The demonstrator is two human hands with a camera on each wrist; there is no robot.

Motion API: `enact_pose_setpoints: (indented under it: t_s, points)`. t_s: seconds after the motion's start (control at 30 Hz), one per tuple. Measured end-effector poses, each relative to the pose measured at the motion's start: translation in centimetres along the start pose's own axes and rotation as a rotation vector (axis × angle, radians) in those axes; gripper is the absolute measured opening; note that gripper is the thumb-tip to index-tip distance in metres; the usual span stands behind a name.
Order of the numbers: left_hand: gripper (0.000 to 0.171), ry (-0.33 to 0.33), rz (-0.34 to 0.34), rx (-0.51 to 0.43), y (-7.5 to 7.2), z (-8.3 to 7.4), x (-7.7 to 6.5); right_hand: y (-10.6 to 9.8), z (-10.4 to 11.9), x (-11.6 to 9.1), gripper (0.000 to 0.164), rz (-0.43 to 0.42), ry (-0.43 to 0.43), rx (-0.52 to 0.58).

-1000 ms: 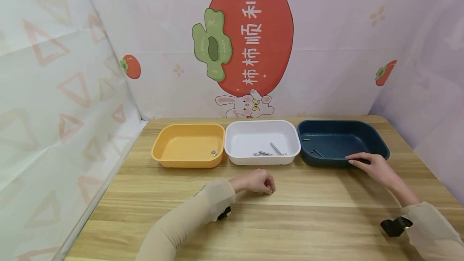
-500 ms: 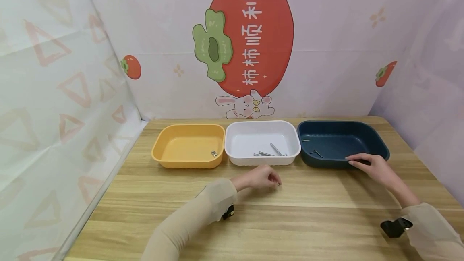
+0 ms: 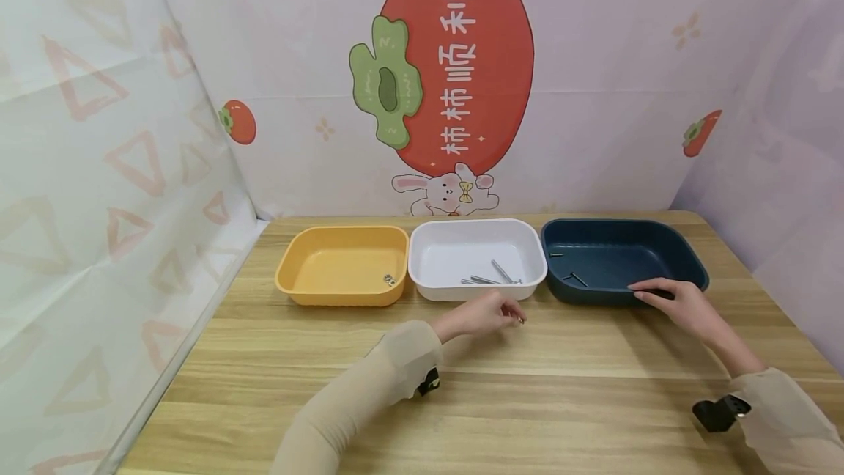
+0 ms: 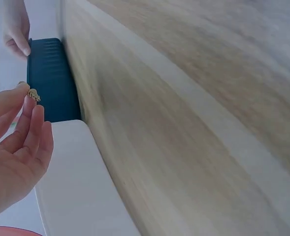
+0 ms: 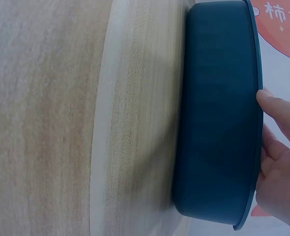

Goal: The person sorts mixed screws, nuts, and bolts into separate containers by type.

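Observation:
My left hand [image 3: 484, 314] is raised over the table just in front of the white tray [image 3: 476, 292]. Its thumb and fingertips pinch a small brass-coloured screw [image 4: 34, 94], whose threaded end sticks out in the left wrist view. My right hand [image 3: 686, 306] holds the front rim of the dark blue tray [image 5: 221, 113], thumb on the outer side and fingers behind the rim. A few thin screws [image 3: 579, 279] lie in the left part of that tray. Silvery metal rods [image 3: 502, 271] lie inside the white tray.
To the left stands a yellow tray [image 3: 343, 300] with a few small nuts [image 3: 390, 280] in its right front corner. All the trays stand side by side along the back of the wooden table [image 3: 527, 416]. A printed cloth [image 3: 593, 94] hangs behind them.
My left hand has moved right and away from me, from over the table to close by the white tray's front, with the screw in its fingers. My right hand has stayed put.

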State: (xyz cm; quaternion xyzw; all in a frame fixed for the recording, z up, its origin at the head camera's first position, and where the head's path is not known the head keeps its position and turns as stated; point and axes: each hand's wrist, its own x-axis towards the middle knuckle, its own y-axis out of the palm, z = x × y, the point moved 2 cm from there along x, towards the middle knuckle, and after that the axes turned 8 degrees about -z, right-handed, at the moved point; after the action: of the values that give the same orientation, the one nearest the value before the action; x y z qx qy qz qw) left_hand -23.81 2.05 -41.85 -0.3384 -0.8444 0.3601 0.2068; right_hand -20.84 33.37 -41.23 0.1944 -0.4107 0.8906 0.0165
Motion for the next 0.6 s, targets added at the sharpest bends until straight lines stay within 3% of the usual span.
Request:
enact_pose_setpoints:
  t_s: [0.6]
  points:
    - [0.015,0.015,-0.128,0.047,0.1,-2.4,3.5,0.1,-0.3,0.0,0.020,0.003,-0.013,0.005]
